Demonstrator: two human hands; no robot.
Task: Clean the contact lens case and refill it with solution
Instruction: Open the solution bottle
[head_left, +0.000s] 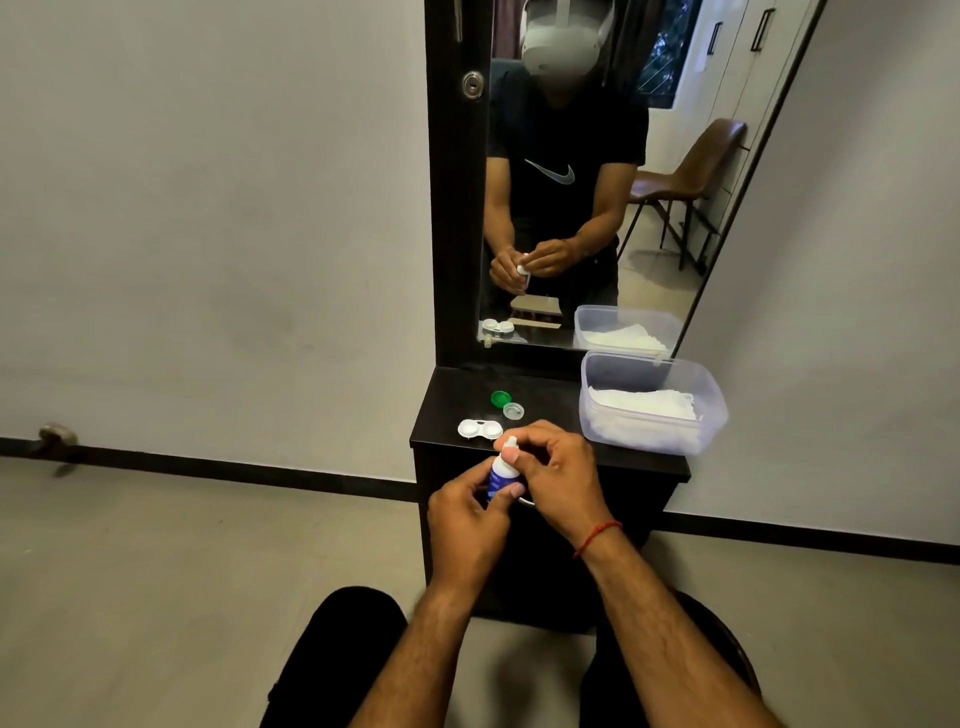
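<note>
A white contact lens case (479, 429) lies open, without its caps, on the dark dresser top (545, 400). Behind it sit a green cap (501, 398) and a clear cap (513, 410). In front of the dresser edge my left hand (467, 519) grips the body of a small white solution bottle (500, 475) with a blue label, held upright. My right hand (556, 467) has its fingertips pinched around the bottle's white top. The bottle is just nearer to me than the case.
A clear plastic tub (706, 410) holding white tissues stands on the right of the dresser top. A tall mirror (571, 208) rises behind it, showing a person with the bottle. My dark-clothed knees fill the bottom of the view over a pale floor.
</note>
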